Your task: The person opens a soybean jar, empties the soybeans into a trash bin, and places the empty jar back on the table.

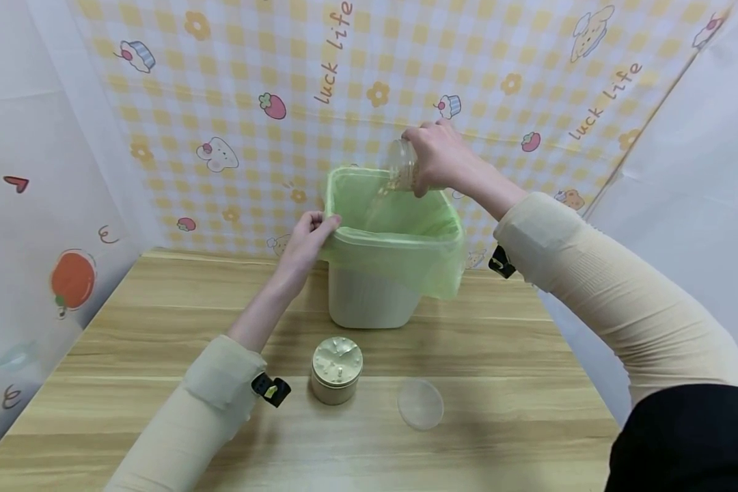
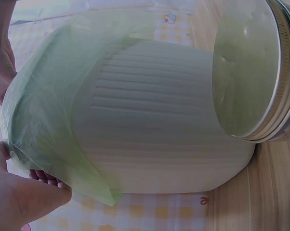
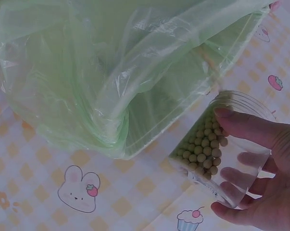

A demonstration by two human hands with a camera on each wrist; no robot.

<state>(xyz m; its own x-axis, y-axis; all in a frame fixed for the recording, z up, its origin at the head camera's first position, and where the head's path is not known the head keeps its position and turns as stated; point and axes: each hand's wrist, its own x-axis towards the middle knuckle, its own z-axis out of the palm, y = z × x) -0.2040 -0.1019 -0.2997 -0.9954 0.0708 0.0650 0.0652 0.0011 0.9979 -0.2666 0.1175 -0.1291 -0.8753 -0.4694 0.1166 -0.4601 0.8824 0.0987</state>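
My right hand [image 1: 439, 157] grips a clear jar [image 3: 241, 180] tipped sideways over the trash bin [image 1: 372, 301]. Small round tan beads, like soybeans [image 3: 202, 147], lie along the jar's lower side, and a blurred stream of them [image 1: 381, 198] falls into the bin. A thin green bag [image 1: 443, 273] lines the bin and hangs over its outside. At the rim's left corner, my left hand [image 1: 304, 242] holds the bin and bag edge, thumb on top. The left wrist view shows its fingers [image 2: 48, 179] under the bag's edge. Where the beads land is hidden.
A metal canister with a shiny lid [image 1: 337, 372] stands on the wooden table [image 1: 504, 437] in front of the bin. To its right lies a clear round lid [image 1: 420, 404]. A checked cloth [image 1: 240, 89] hangs behind the bin.
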